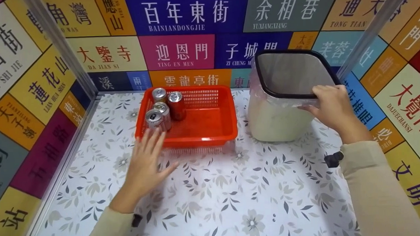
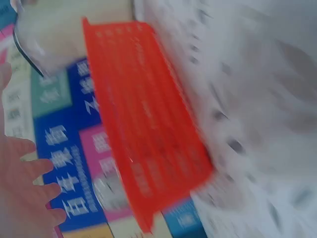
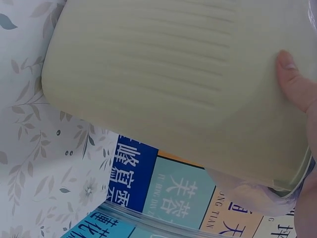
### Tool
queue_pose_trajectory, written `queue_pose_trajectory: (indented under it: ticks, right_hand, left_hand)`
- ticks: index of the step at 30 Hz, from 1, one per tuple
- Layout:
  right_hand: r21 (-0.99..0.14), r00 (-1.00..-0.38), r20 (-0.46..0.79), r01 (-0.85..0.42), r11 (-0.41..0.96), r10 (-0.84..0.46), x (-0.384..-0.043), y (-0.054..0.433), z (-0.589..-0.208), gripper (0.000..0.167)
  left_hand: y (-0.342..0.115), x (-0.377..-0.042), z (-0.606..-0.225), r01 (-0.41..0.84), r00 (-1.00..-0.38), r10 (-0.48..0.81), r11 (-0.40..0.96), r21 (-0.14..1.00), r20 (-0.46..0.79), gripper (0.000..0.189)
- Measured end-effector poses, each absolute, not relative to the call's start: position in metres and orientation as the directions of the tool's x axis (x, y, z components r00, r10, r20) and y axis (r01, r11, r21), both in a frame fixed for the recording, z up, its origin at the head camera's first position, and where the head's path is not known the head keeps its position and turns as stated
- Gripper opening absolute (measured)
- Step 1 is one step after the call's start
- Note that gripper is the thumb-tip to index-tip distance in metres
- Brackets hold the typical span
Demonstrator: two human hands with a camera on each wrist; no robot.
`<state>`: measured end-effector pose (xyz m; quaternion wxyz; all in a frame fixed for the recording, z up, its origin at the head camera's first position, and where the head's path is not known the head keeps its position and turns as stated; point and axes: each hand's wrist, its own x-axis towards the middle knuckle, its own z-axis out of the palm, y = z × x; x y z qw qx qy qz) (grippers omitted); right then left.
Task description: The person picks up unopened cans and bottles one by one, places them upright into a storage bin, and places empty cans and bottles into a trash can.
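Observation:
In the head view a red plastic basket [image 1: 210, 121] stands at the back of the table, with several drink cans [image 1: 176, 101] upright in its left part. My left hand [image 1: 146, 163] is spread in front of the basket's left corner, fingers extended toward the nearest can [image 1: 154, 117] and nothing held. To the right of the basket is a cream trash bin [image 1: 281, 118] with a black rim and a clear liner. Its near right rim is gripped by my right hand [image 1: 333, 107], thumb against the outer wall, as the right wrist view also shows with the bin [image 3: 148, 89].
A floral-patterned cloth [image 1: 213, 196] covers the table. Panels with printed street names [image 1: 187, 12] close off the back and both sides. Metal rails [image 1: 65, 142] run along the panels' edges.

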<state>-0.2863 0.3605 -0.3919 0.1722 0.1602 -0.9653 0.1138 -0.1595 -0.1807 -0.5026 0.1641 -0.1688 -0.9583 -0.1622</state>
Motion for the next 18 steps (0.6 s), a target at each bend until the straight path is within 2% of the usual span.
queue_pose_trajectory:
  ticks: [7, 18]
  right_hand:
    - [-0.189, -0.903, 0.343, -0.335, 0.923, -0.258, -0.285, 0.361, -0.391, 0.032]
    - [-0.173, -0.885, 0.366, -0.370, 0.913, -0.289, -0.285, 0.365, -0.394, 0.035]
  left_hand:
    - [-0.222, -0.146, -0.516, 0.193, -0.964, 0.130, 0.944, 0.269, 0.234, 0.097]
    - [-0.243, -0.142, -0.522, 0.129, -0.979, 0.077, 0.949, 0.287, 0.187, 0.100]
